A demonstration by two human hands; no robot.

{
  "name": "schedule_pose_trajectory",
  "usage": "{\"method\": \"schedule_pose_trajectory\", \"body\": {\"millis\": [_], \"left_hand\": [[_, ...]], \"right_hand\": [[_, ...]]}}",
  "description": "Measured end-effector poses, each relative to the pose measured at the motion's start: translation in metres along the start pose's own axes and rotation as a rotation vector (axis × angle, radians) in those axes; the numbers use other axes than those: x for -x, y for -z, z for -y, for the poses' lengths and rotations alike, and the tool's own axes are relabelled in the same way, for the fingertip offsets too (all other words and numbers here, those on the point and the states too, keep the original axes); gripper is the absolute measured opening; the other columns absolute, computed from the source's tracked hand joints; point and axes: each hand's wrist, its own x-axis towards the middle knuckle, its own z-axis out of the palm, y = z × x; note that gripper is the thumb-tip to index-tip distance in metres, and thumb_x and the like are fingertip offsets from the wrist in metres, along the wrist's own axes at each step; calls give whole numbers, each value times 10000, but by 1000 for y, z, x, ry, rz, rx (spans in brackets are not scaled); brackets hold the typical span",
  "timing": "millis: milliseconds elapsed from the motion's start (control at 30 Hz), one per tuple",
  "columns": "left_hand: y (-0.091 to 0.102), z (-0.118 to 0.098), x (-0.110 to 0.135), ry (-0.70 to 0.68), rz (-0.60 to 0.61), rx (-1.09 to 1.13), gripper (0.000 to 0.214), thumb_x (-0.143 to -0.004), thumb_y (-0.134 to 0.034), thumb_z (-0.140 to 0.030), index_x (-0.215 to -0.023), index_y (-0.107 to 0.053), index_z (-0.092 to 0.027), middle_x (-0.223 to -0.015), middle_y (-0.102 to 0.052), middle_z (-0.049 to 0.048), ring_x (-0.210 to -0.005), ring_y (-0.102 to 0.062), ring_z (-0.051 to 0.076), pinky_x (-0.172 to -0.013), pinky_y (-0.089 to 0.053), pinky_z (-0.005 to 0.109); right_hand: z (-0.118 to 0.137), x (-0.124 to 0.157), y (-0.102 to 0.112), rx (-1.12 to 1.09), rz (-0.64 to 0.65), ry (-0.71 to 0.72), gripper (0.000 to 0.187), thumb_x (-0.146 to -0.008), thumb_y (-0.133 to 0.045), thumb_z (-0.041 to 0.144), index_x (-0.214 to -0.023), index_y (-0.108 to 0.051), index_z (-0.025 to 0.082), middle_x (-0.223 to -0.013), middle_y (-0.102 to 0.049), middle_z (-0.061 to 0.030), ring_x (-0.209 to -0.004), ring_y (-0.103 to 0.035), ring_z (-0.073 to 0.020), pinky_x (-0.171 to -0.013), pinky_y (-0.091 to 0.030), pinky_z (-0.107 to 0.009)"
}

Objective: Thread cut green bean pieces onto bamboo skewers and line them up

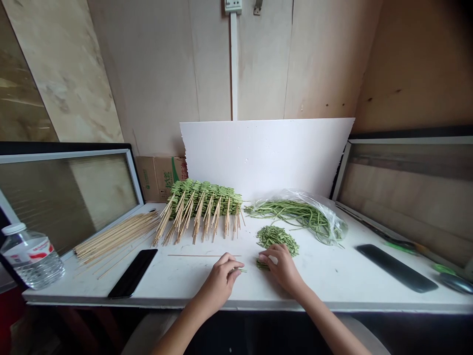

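Observation:
My left hand [220, 277] is closed in a pinch on cut green bean pieces [242, 270], whose pale green ends stick out past the fingertips. My right hand [283, 266] reaches down at the near side of a pile of cut green bean pieces [275, 235]. Its fingers are bent together over a few pieces beside that pile, and what they grip is hidden. A single bamboo skewer [192, 255] lies flat on the white table, just beyond my left hand.
Stacked skewered green beans [203, 195] stand at the back, sticks toward me. Loose skewers [120, 231], a phone [133, 273] and a water bottle [33, 259] are at left. Long green beans in a plastic bag [303, 214] lie back right, a dark flat object [397, 268] at right.

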Motion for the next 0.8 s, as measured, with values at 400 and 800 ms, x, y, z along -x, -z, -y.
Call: {"method": "schedule_pose_trajectory", "body": {"millis": [400,800], "left_hand": [[1,-10,-3,-134,-161,52,195,-989,-638,-291,-1152,-706,-209,-999,-707,83,-905,-691,205,-818,-590,323],[4,-21,-2,-142,-92,-142,248,-1028,-561,-339,-910,-739,-213,-825,-720,67,-836,-642,232,-798,-489,349]], "right_hand": [[70,9,15,-406,194,123,302,-915,-693,531,-1042,-792,275,-919,-752,-77,-883,-650,-247,-724,-504,-341],[76,14,8,-361,76,176,190,-983,-624,393,-899,-717,251,-872,-695,-66,-860,-597,-245,-782,-483,-379]]}}
